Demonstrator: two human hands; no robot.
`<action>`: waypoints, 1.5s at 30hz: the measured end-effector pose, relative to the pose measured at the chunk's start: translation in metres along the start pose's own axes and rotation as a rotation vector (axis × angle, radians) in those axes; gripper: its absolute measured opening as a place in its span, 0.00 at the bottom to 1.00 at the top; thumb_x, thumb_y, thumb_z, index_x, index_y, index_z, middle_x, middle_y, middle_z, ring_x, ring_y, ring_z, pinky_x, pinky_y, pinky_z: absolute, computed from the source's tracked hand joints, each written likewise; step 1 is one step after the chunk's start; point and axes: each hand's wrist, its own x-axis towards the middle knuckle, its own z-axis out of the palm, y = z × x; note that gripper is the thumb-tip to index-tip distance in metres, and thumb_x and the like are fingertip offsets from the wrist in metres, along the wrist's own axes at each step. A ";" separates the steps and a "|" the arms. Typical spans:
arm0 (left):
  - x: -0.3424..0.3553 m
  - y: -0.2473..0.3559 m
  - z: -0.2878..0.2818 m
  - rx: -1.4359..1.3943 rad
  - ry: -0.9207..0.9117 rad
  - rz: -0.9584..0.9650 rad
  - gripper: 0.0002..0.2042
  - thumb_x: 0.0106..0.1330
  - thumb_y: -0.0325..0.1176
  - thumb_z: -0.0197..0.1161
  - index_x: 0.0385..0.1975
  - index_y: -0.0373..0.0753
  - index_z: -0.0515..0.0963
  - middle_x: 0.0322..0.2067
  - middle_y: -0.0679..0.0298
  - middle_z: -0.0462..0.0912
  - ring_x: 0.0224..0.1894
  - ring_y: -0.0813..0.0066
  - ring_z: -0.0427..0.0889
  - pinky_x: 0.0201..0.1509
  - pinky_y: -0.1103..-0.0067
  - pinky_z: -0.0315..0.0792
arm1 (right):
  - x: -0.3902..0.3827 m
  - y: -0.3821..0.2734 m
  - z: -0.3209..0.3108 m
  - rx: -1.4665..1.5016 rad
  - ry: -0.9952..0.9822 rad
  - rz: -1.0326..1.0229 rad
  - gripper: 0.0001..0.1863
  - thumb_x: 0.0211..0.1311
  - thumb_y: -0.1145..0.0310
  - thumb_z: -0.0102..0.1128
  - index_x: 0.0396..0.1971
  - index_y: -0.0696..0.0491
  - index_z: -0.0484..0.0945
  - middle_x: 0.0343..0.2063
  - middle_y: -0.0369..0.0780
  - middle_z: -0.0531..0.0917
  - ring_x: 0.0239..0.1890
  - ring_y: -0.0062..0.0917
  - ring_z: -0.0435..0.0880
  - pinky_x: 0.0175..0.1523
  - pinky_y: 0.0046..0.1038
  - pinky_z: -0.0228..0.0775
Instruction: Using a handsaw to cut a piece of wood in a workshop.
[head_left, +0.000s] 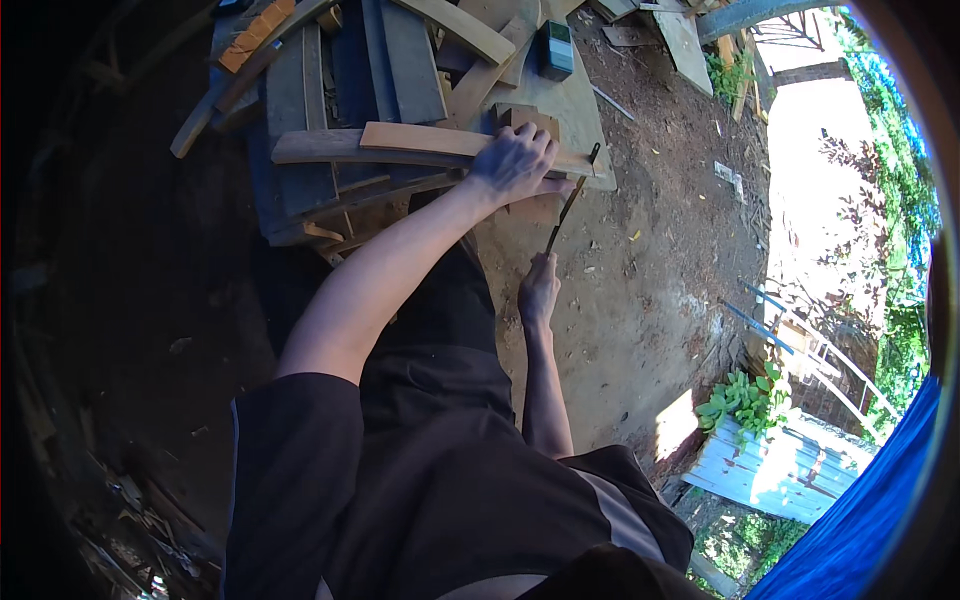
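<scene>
Left hand [515,160] covers part of curved wooden slat [420,140]; left picture side black.
</scene>
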 end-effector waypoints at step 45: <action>-0.009 -0.015 -0.023 -0.212 -0.091 -0.086 0.28 0.61 0.57 0.65 0.49 0.38 0.78 0.48 0.56 0.76 0.56 0.59 0.73 0.57 0.66 0.69 | 0.048 -0.073 -0.050 0.143 0.126 0.072 0.12 0.75 0.63 0.51 0.39 0.59 0.73 0.27 0.51 0.81 0.31 0.43 0.84 0.38 0.36 0.71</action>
